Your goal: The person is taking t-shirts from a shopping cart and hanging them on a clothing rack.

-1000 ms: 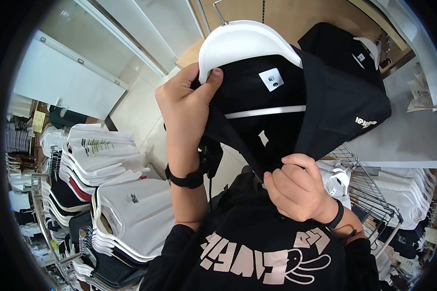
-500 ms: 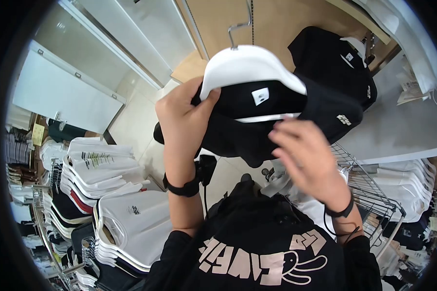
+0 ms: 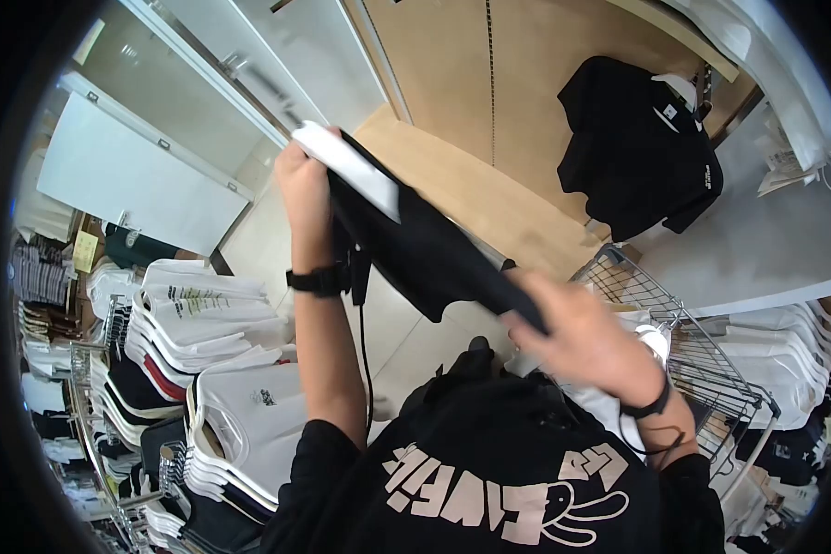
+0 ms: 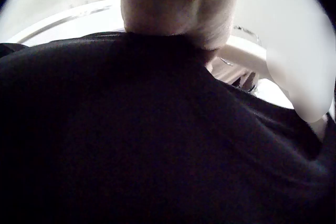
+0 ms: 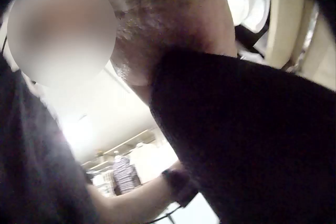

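Observation:
A black T-shirt [image 3: 434, 249] hangs on a white hanger [image 3: 355, 171], turned nearly side-on and slanting down to the right in the head view. At the hanger's upper end, my left hand [image 3: 307, 189] grips it together with the cloth. My right hand [image 3: 586, 332], blurred, pinches the lower right end of the shirt. Dark cloth [image 4: 105, 129] fills most of the left wrist view, with the hanger's pale end [image 4: 302, 71] on the right. In the right wrist view the shirt [image 5: 252, 129] runs down from my palm [image 5: 168, 19].
Another black T-shirt [image 3: 628, 152] hangs against the wall at the upper right. A wire cart [image 3: 702, 355] stands by my right arm. To the left, a rack holds several white shirts [image 3: 258, 397] on hangers. Behind the shirt runs a wooden ledge [image 3: 471, 208].
The shirt has swung from facing me to side-on, its hanger tipping left. My right hand left the neckline, passed open in front of the shirt, and now holds its lower right end.

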Tool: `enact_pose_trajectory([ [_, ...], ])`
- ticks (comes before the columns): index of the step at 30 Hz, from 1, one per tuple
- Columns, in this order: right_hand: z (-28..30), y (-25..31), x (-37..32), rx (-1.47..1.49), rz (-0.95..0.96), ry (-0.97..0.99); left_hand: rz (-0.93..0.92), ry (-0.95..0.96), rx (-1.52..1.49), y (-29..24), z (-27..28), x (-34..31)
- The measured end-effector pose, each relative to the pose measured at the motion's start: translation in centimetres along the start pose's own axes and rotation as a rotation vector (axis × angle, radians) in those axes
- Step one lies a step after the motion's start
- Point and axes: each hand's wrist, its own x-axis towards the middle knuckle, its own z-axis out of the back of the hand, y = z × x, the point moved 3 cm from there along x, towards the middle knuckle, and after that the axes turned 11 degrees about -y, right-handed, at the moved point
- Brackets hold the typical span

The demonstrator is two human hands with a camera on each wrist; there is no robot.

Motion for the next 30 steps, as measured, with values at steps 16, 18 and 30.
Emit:
enact_pose_trajectory([
  [16,-12.1,-4.9,0.3,0.046,0.160,0.203,-0.110,0.495,-1.427,5.6,-4.4,6.6],
  [18,-12.6,-7.0,0.6,0.160,0.046,0.245,-0.096,0.259,-1.154,5.2,-3.2,7.1],
  [30,-2.0,-19.8,8.3,1.425,-0.581,-0.337,-0.586,-0.331,0.328,-12.2,2.0,7.0],
])
